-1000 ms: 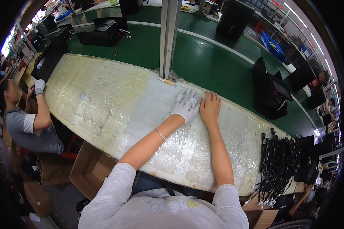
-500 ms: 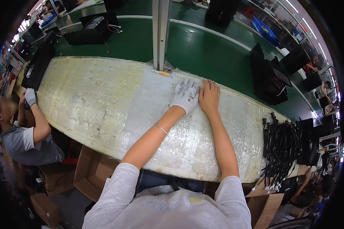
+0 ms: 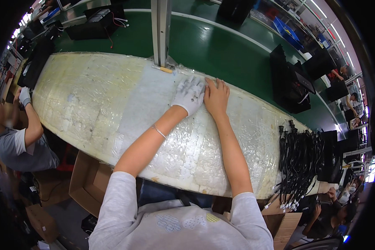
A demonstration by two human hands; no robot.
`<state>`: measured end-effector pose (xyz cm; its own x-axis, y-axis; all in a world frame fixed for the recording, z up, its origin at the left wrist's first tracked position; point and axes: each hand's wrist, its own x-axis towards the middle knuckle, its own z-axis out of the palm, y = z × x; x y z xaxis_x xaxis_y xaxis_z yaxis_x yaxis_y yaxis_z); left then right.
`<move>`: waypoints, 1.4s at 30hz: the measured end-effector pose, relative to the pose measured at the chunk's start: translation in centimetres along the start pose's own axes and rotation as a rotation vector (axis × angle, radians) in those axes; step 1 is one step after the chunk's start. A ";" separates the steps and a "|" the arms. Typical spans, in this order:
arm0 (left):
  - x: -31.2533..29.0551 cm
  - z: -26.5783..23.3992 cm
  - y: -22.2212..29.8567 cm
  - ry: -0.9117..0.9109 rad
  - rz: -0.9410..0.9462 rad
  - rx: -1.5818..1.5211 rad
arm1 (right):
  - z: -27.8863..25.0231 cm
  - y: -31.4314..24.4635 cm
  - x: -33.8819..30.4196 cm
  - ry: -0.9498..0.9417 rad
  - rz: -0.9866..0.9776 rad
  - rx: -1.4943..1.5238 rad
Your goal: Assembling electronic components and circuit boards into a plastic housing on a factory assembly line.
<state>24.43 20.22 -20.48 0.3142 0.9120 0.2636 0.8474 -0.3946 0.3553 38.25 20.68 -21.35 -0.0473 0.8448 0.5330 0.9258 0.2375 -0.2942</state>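
My left hand (image 3: 189, 95), in a white work glove with grey smudges, lies flat on the worktable (image 3: 104, 108), its fingers stretched toward the far edge. Beside it rests my bare right hand (image 3: 216, 96), fingers extended near that same edge, with the thumb side close to the glove. Neither hand holds anything. Clear, wrinkled film covers the tabletop under both. Just past the gloved fingers, a small tool with a yellowish handle (image 3: 166, 70) lies at the foot of a metal post (image 3: 161, 33).
A bundle of black power cables (image 3: 300, 160) with white connectors hangs over the table's right end. Black housings (image 3: 289, 81) stand on the green conveyor (image 3: 204, 46) beyond. On the left, a co-worker (image 3: 21, 141) sits near an open cardboard box (image 3: 87, 177).
The whole view has shifted slightly, so the table and hands appear farther left and higher. Both hands keep their flat pose on the table.
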 end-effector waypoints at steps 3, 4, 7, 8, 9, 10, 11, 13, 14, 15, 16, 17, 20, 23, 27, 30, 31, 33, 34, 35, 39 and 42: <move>-0.5 0.2 -0.1 0.036 0.010 -0.003 | 0.2 -0.1 -0.2 0.000 0.003 0.011; -0.5 0.1 0.0 0.039 0.005 -0.005 | 0.2 -0.1 -0.1 -0.008 0.004 -0.009; -0.4 -0.1 0.5 0.017 -0.006 0.000 | 0.4 0.2 -0.2 0.004 0.038 -0.011; -0.2 -0.1 0.5 0.015 -0.001 0.003 | 0.5 0.4 -0.2 0.007 0.043 -0.011; -0.3 0.0 0.5 0.039 0.003 0.007 | 0.4 0.3 -0.2 -0.004 0.038 -0.015; -0.4 0.1 0.4 0.063 0.006 0.011 | 0.3 0.1 -0.2 -0.015 0.033 -0.019; -0.4 0.3 0.3 0.059 0.005 0.013 | 0.2 0.0 -0.2 -0.017 0.037 -0.016; -0.3 0.3 0.4 0.081 0.010 -0.007 | 0.3 0.1 -0.1 0.009 0.013 -0.080; -0.3 0.3 0.3 0.077 0.010 -0.008 | 0.3 0.1 -0.2 0.006 0.017 -0.080; -0.3 0.3 0.3 0.072 0.011 0.005 | 0.3 0.1 -0.2 0.016 0.009 -0.083; -0.3 0.3 0.3 0.068 0.011 0.017 | 0.3 0.1 -0.2 0.025 0.001 -0.086; -0.3 0.3 0.3 0.067 0.010 0.016 | 0.2 0.1 -0.1 0.023 0.001 -0.085; -0.4 0.3 0.2 0.080 0.018 0.017 | 0.3 0.0 -0.1 0.009 0.013 -0.086; -0.4 0.2 0.2 0.078 0.016 0.029 | 0.4 0.1 -0.2 0.013 0.003 -0.095; -0.4 0.2 0.2 0.056 0.010 0.032 | 0.3 0.0 -0.2 0.009 0.009 -0.089; -0.2 0.1 0.2 0.050 0.020 0.042 | 0.2 0.1 -0.2 0.009 0.012 -0.090; -0.2 0.2 0.2 0.035 0.030 0.053 | 0.1 0.0 -0.2 0.009 0.015 -0.089; -0.4 0.3 0.1 0.067 0.030 0.050 | 0.1 0.0 -0.2 0.009 0.010 -0.087; -0.6 0.5 0.1 0.098 0.029 0.045 | 0.2 -0.1 -0.3 0.008 0.005 -0.085; -0.7 0.6 0.0 0.096 0.027 0.043 | 0.3 -0.1 -0.3 0.005 0.005 -0.086; -0.7 0.2 0.3 0.091 -0.025 0.006 | 0.1 -0.2 -0.3 -0.001 0.011 -0.082; -0.4 -0.1 0.5 0.034 -0.013 0.035 | 0.0 -0.1 -0.2 -0.002 0.012 -0.086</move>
<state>24.63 19.63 -20.33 0.2888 0.9124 0.2902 0.8661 -0.3782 0.3270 38.19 20.47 -21.47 -0.0366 0.8482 0.5283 0.9551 0.1853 -0.2314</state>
